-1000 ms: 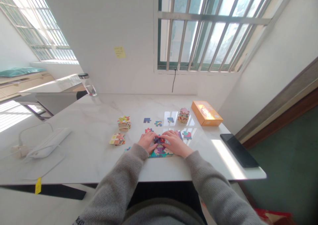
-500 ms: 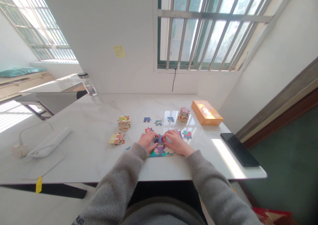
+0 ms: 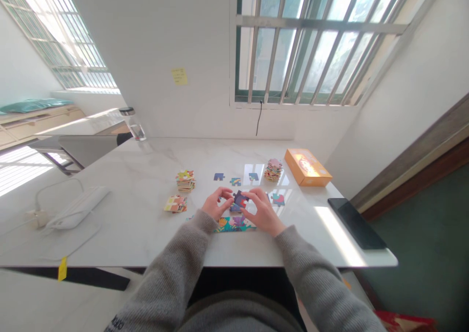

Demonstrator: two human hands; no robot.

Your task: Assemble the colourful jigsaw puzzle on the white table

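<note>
Both hands hover over a partly joined colourful puzzle (image 3: pixel 234 223) near the front edge of the white marble table (image 3: pixel 139 215). My right hand (image 3: pixel 262 212) pinches a dark blue and red puzzle piece (image 3: pixel 240 199) lifted a little above the table. My left hand (image 3: pixel 214 204) curls beside it, fingertips near the same piece. Loose pieces (image 3: pixel 234 180) lie in a row just beyond the hands, and another loose piece (image 3: pixel 277 198) lies to the right.
Stacks of puzzle pieces stand at the left (image 3: pixel 185 180), lower left (image 3: pixel 175 203) and back right (image 3: pixel 273 170). An orange box (image 3: pixel 307 167) sits at the right, a black phone (image 3: pixel 357 216) near the right edge. A white power strip (image 3: pixel 75 208) with cable lies at the left, a glass bottle (image 3: pixel 134 124) at the back.
The hands were pressing flat on the joined puzzle; now they have lifted, and the right hand holds a blue and red piece raised off the table.
</note>
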